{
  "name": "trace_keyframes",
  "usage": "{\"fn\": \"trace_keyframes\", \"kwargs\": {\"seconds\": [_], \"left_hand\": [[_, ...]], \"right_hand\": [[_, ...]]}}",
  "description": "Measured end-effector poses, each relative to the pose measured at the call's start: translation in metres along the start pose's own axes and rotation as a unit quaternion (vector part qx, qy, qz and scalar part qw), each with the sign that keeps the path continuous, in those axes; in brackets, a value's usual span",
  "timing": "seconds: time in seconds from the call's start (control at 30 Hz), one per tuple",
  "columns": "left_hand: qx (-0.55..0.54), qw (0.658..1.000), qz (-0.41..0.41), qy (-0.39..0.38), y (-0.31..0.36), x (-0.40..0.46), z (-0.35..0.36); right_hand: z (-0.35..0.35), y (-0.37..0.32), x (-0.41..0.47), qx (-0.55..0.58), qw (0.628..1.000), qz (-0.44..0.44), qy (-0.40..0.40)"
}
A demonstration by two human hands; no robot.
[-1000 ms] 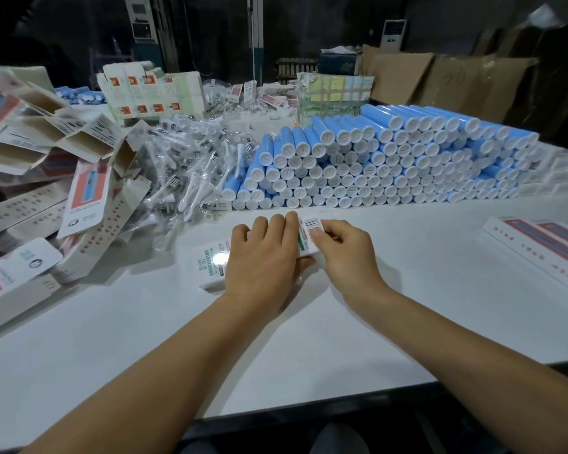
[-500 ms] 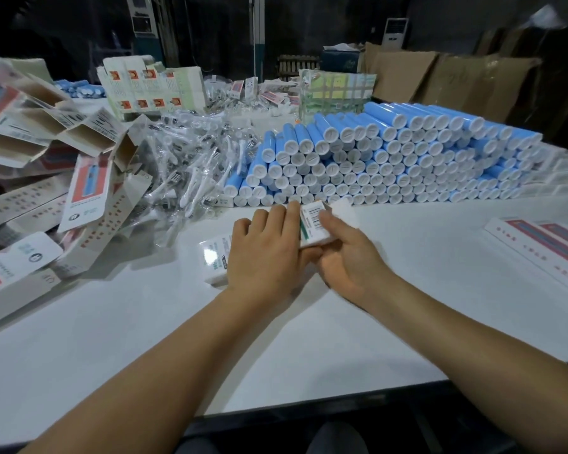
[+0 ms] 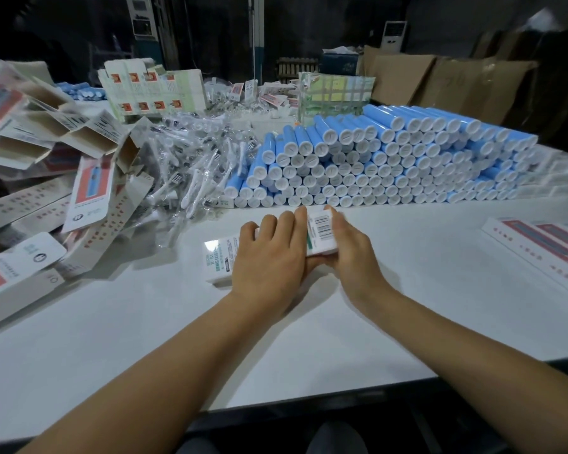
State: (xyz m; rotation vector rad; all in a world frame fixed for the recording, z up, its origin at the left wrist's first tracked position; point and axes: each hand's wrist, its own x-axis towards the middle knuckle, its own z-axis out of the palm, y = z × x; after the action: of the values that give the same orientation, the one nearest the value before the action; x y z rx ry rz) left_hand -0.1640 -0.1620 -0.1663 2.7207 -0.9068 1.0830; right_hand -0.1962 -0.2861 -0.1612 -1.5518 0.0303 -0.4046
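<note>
Head view: my left grip (image 3: 269, 257) holds the box (image 3: 320, 232) mid-length, low over the counter (image 3: 407, 306). My right grip (image 3: 351, 250) clasps its barcode end. I judge I'm closing that end. Next, press it shut squarely.

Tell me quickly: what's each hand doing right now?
Left hand: holds the long white cardboard box.
Right hand: grips the same box's barcode end.

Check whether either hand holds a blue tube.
No, the left hand and right hand both hold the white box; the blue tubes lie stacked behind.
</note>
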Motion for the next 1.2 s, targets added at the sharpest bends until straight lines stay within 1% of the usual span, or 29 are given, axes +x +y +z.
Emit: {"fn": "trace_keyframes", "kwargs": {"seconds": [0.03,0.07,0.1,0.13,0.37,0.5,0.63,0.73,0.8,0.87,0.9,0.93,1.0,1.07,1.1,1.13,1.2], "left_hand": [[0.004,1.0,-0.002,-0.009,-0.002,0.0,0.0],[0.01,1.0,-0.005,-0.017,-0.003,0.0,0.001],[0.014,1.0,-0.006,-0.023,-0.003,0.0,0.002],[0.016,1.0,-0.007,-0.026,-0.003,0.0,0.002],[-0.009,1.0,-0.009,0.0,-0.006,-0.001,-0.001],[-0.027,1.0,-0.01,0.014,-0.005,-0.001,-0.001],[-0.01,1.0,0.015,0.02,-0.006,-0.003,0.002],[-0.002,0.999,0.02,0.025,-0.003,-0.003,0.002],[0.003,0.999,0.024,0.023,-0.002,-0.003,0.002],[0.011,0.999,0.026,0.018,-0.001,-0.004,0.002],[0.013,1.0,0.025,0.014,0.0,-0.004,0.002],[0.014,1.0,0.024,0.01,0.0,-0.004,0.002],[0.024,1.0,0.019,0.003,0.0,-0.004,0.002],[0.036,0.999,0.017,-0.001,0.001,-0.004,0.002],[0.041,0.999,0.016,-0.003,0.0,-0.005,0.002],[0.044,0.999,0.015,-0.004,-0.001,-0.005,0.002],[0.042,0.999,0.009,-0.011,-0.003,-0.004,0.002]], "right_hand": [[-0.002,-0.001,0.004,0.115,0.992,0.055,-0.015],[-0.005,-0.001,0.008,0.191,0.977,0.091,-0.026],[-0.007,-0.001,0.01,0.219,0.969,0.106,-0.035],[-0.008,-0.002,0.01,0.221,0.969,0.106,-0.038],[-0.007,-0.002,0.008,0.176,0.982,0.062,-0.008],[-0.006,-0.003,0.007,0.156,0.986,0.051,0.005],[-0.003,0.001,0.006,0.107,0.993,0.045,0.029],[-0.002,0.005,0.005,0.08,0.995,0.024,0.056],[-0.002,0.006,0.006,0.087,0.994,0.024,0.065],[-0.002,0.007,0.006,0.118,0.99,0.043,0.067],[-0.001,0.008,0.006,0.115,0.99,0.046,0.067],[0.0,0.009,0.005,0.093,0.993,0.044,0.066],[0.001,0.011,0.003,0.004,0.998,0.025,0.062],[0.001,0.012,0.001,-0.086,0.995,0.007,0.046],[0.001,0.012,0.001,-0.11,0.993,0.004,0.035],[0.0,0.011,0.001,-0.118,0.993,0.004,0.023],[0.0,0.01,0.002,-0.09,0.996,0.017,-0.001]]}}
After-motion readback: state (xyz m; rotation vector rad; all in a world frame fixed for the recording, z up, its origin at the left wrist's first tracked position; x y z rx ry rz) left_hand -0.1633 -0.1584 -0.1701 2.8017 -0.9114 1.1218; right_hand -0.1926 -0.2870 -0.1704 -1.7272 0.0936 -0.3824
